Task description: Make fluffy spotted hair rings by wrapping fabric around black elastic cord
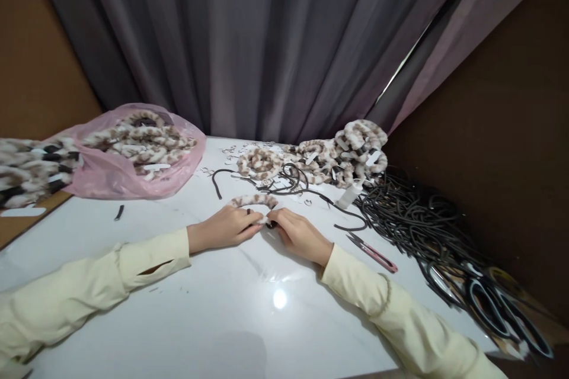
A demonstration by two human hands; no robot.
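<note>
A fluffy white-and-brown ring [251,200] lies on the white tabletop, its near side between my two hands. My left hand [227,227], with a dark ring on one finger, is closed on the fluffy ring's near left part. On the near right part, my right hand [303,238] pinches the same ring where a small dark piece shows at the fingertips. The fingers hide most of that spot. Thread snips with pink handles [373,253] lie to the right of my right hand. A small white bottle [349,194] is behind it.
A pink plastic bag [133,186] full of fluffy rings stands back left, with more rings beside it. Another pile of fluffy rings [362,142] sits back right. Black cords [400,207] are heaped at the right, near large black-handled scissors [489,308]. A grey curtain [249,41] hangs behind.
</note>
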